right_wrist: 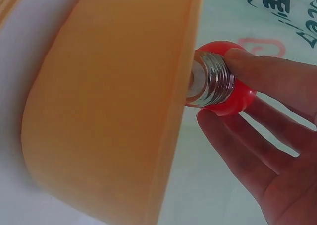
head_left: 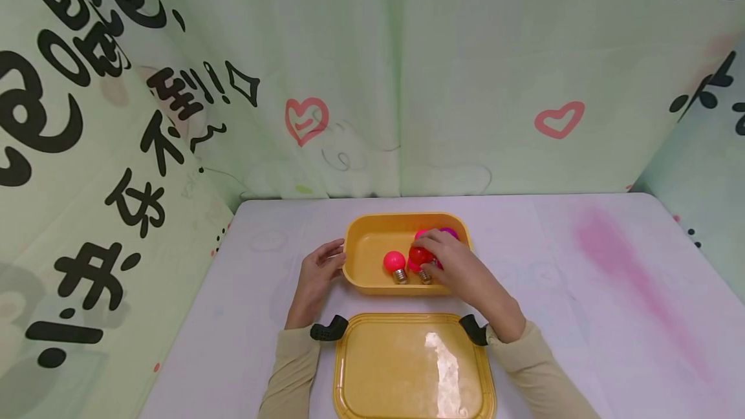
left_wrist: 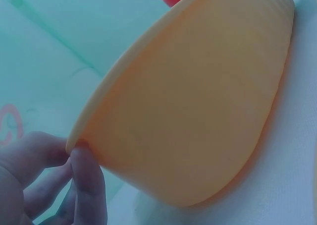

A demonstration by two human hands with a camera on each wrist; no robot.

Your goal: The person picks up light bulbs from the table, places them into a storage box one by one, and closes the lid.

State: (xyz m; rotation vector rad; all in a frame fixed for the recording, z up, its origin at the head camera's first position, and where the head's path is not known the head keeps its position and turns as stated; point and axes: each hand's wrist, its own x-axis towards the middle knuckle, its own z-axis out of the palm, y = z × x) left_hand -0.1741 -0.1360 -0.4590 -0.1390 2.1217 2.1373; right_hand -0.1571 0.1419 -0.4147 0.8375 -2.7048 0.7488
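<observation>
My right hand [head_left: 453, 258] pinches a red light bulb [head_left: 420, 255] over the right half of a yellow plastic bin [head_left: 363, 224]. In the right wrist view the bulb's silver screw base [right_wrist: 216, 81] points toward the bin's rim, thumb and fingertips around the red globe [right_wrist: 242, 97]. My left hand [head_left: 317, 275] grips the bin's left end; in the left wrist view its thumb and finger pinch the rim [left_wrist: 106, 88]. Inside the bin lies a pink bulb [head_left: 394, 262] with its base toward me. More pink and purple bulbs [head_left: 449, 232] lie partly hidden under my right hand.
A shallow yellow tray or lid [head_left: 401, 367] lies in front of the bin, between my forearms. Both rest on a white-covered table [head_left: 559, 315] with a pink stain at right. A pale green curtain [head_left: 465, 70] with hearts and black lettering rises behind and at the sides.
</observation>
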